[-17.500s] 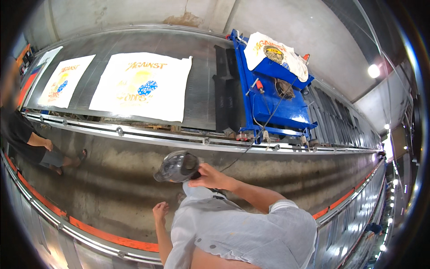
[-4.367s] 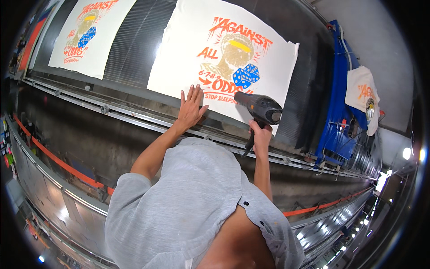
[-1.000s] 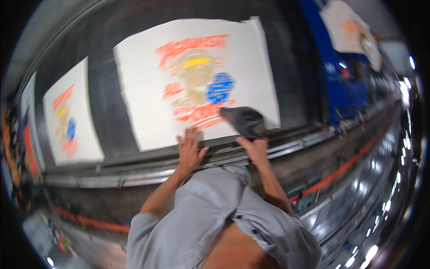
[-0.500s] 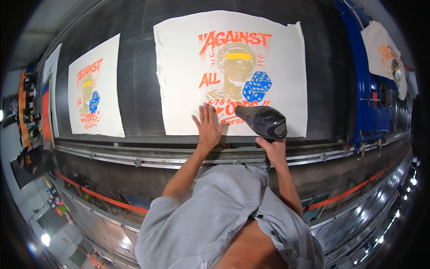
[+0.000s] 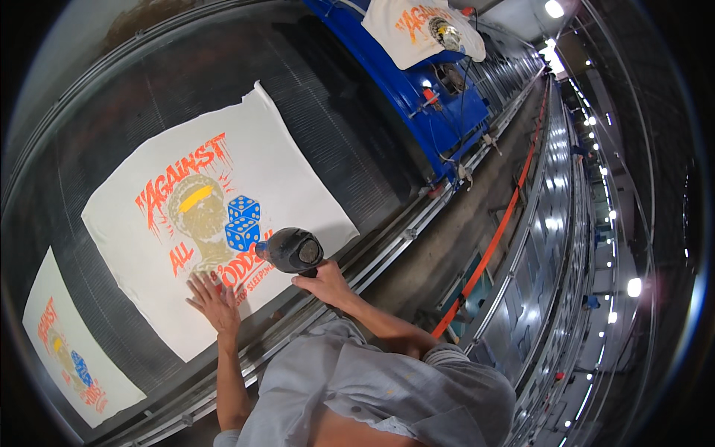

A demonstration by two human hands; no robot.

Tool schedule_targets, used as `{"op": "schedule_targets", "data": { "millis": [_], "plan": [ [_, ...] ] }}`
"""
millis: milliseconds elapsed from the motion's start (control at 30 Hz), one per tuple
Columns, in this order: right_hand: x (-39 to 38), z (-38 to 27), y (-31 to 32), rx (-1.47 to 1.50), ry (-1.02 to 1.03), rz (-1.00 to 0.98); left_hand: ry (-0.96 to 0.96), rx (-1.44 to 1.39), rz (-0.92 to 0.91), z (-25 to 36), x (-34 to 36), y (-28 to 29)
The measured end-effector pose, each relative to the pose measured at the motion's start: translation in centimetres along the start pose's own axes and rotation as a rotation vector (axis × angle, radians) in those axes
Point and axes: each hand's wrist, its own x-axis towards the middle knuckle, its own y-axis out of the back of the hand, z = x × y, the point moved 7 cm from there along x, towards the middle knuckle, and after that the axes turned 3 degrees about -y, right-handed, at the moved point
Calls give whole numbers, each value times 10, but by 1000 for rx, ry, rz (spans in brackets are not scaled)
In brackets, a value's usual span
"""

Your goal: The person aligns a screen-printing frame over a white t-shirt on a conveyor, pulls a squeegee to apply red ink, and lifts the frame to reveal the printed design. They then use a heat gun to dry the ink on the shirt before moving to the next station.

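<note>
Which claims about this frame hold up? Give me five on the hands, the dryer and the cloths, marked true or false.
1. The right hand grips a black handheld dryer. True.
2. Both hands grip the dryer. False: the left hand is spread over a white printed cloth.
3. The printed dice on that cloth are blue. True.
4. The dryer points away from that cloth. False: its nozzle faces the print.
5. Another printed cloth is draped over blue equipment. True.

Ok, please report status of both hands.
Right hand: gripping black pistol-shaped dryer. Left hand: open, over white printed fabric sheet. Dryer hides some orange lettering.
</note>
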Motion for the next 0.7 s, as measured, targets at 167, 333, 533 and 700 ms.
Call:
{"op": "schedule_targets", "data": {
  "millis": [167, 333, 533, 700],
  "plan": [
    [2, -8, 5, 17, 48, 14, -129, -62, -116, 30, -9, -10],
    [13, -20, 8, 4, 29, -13, -138, 1, -214, 43, -15, -22],
    [37, -46, 7, 133, -38, -44, -147, -25, -163, 44, -9, -11],
    [59, -63, 2, 154, -162, -61, -54, 30, -102, 25, 46, -21]
  ]
}}
